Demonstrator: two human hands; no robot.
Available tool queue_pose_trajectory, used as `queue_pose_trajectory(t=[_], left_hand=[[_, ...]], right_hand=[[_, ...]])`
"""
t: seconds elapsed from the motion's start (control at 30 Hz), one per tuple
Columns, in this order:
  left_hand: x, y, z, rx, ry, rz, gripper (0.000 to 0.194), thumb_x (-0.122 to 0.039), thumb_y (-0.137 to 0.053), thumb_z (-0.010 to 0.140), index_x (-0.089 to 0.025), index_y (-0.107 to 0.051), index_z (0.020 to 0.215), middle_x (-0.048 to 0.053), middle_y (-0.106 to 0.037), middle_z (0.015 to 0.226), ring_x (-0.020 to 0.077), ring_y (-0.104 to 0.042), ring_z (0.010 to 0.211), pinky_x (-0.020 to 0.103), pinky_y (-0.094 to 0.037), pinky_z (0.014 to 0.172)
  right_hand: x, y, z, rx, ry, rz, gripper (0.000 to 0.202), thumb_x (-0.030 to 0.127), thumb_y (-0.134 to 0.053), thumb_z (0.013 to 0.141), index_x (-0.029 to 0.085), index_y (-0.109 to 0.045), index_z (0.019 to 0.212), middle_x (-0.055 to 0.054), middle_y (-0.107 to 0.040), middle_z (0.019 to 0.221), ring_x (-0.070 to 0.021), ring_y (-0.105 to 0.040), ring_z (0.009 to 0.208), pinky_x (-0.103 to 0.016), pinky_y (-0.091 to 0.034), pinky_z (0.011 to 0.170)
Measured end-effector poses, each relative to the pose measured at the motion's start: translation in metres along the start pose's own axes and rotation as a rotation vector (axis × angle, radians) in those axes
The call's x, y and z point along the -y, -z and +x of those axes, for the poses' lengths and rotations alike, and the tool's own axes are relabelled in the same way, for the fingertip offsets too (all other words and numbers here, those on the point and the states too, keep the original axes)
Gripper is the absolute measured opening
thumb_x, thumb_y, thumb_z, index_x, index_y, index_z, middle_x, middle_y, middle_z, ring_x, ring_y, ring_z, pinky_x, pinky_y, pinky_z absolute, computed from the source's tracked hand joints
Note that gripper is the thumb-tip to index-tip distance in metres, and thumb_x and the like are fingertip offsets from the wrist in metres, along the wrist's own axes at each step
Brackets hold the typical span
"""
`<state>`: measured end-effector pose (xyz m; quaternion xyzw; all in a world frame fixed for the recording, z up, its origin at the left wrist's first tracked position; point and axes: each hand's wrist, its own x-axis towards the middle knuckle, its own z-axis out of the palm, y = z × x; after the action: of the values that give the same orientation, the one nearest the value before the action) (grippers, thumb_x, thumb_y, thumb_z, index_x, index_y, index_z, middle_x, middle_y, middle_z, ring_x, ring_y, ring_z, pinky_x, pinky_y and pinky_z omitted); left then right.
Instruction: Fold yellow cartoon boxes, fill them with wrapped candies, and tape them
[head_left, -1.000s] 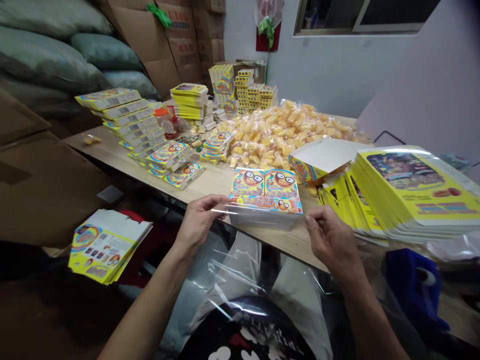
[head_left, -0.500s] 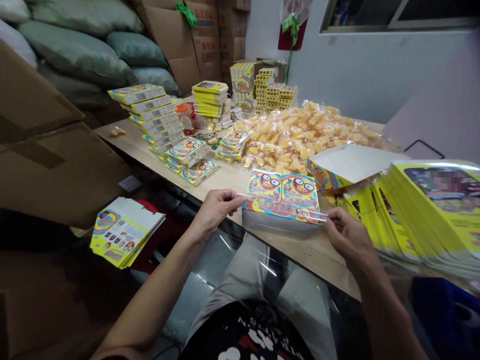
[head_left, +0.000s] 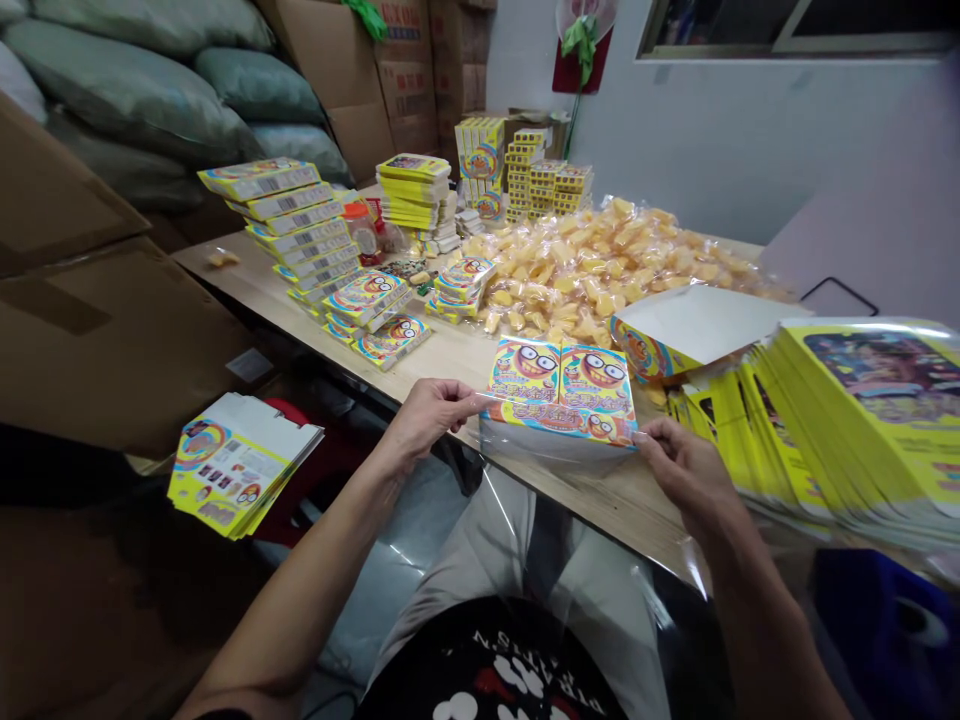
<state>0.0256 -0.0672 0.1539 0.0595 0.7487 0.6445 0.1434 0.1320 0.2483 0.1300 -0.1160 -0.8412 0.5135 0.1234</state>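
Right hand (head_left: 686, 460) has drawn slightly in toward the display box (head_left: 559, 385) since the earlier frame, as the view swung a little.
Left hand (head_left: 431, 420) and right both appear pinched shut on clear film (head_left: 525, 450), 1 at each end of the box's front rim, probably to hold it taut and level. The box, showing 2 large cartoon faces, sits at the near edge of the table (head_left: 457, 355), perhaps so the film can hang over the lap. Yellow printed packaging (head_left: 885, 400) lies rightward, seemingly for easy reach; stacked boxes (head_left: 304, 230) line the near edge leftward, out of the hands' way. Beyond, wrapped yellow pieces (head_left: 577, 270) heap mid-table, and more cartons (head_left: 480, 165) stand toward the far edge.
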Motion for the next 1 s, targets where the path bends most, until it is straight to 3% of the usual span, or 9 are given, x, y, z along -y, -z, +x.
queue_pose_trajectory(t=[0.23,0.63,0.77,0.9,1.0], left_hand=[[0.003,0.001,0.001,0.002,0.020,0.042,0.040,-0.050,-0.086,0.068,-0.013,-0.070,0.067,-0.002,-0.055,0.058,0.0073,-0.043,0.052,0.019,-0.031,0.047],[0.004,-0.001,0.007,-0.014,-0.005,0.058,0.036,-0.045,-0.087,0.068,-0.015,-0.067,0.066,-0.002,-0.055,0.059,0.0070,-0.042,0.051,0.019,-0.031,0.047],[0.008,-0.002,0.010,0.014,-0.046,-0.003,0.039,-0.041,-0.088,0.069,-0.017,-0.058,0.069,-0.004,-0.052,0.060,0.0068,-0.042,0.050,0.019,-0.032,0.046],[0.019,0.003,0.014,0.067,-0.251,0.021,0.033,-0.038,-0.082,0.079,-0.021,-0.064,0.100,-0.002,-0.057,0.077,0.0101,-0.053,0.062,0.020,-0.041,0.052],[0.035,0.011,0.012,-0.011,-0.653,0.340,0.044,-0.035,-0.074,0.087,-0.026,-0.061,0.128,0.006,-0.064,0.105,0.0190,-0.063,0.091,0.030,-0.053,0.076]], right_hand=[[-0.007,-0.002,0.002,0.009,-0.020,-0.017,0.029,0.049,-0.062,0.082,0.021,-0.060,0.074,0.000,-0.059,0.063,-0.0148,-0.050,0.057,-0.026,-0.036,0.051],[0.003,-0.006,0.002,-0.038,0.038,-0.203,0.015,0.036,-0.054,0.083,0.024,-0.051,0.075,0.001,-0.055,0.064,-0.0163,-0.049,0.057,-0.029,-0.032,0.055],[0.002,-0.013,0.003,-0.053,-0.048,-0.018,0.016,0.034,-0.061,0.075,0.025,-0.048,0.077,0.002,-0.053,0.065,-0.0161,-0.048,0.059,-0.028,-0.031,0.055],[-0.001,-0.019,0.003,-0.016,-0.148,0.255,0.025,0.039,-0.058,0.074,0.025,-0.044,0.089,0.003,-0.056,0.072,-0.0162,-0.052,0.062,-0.027,-0.040,0.054],[-0.002,-0.018,0.001,0.030,-0.143,0.318,0.033,0.040,-0.059,0.079,0.024,-0.047,0.105,0.000,-0.061,0.082,-0.0170,-0.058,0.067,-0.028,-0.046,0.056]])
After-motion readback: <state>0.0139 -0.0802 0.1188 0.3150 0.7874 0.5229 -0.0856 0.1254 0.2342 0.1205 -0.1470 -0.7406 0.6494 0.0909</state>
